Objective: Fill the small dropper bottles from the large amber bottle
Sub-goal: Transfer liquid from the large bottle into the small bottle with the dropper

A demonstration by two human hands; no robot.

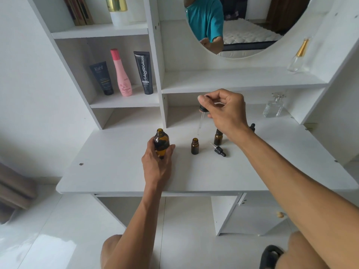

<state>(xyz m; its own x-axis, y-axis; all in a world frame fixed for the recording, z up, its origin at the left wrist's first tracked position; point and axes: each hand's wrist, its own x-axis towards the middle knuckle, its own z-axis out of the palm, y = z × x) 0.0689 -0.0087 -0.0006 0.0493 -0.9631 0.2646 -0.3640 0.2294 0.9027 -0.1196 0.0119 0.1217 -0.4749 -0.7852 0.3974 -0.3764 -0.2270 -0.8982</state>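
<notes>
Head view, near to far. Left hand wrapped around large amber bottle, upright on white desk top, neck uncapped. Just right of it: small dropper bottle, open, upright. Beside that: loose dropper cap lying flat on desk. Behind: second small bottle, partly hidden by right wrist; state of its neck not readable. Right hand raised above small bottles, fingertips pinching bulb of long dropper, glass tube pointing down, well above open small bottle.

Step in hand, by judgement: transfer of liquid by dropper. Next move calls for lowering tube tip into narrow open neck without tipping bottle, then squeezing bulb.

Farther back: white shelving with three cosmetic containers, clear perfume bottle, round mirror.
</notes>
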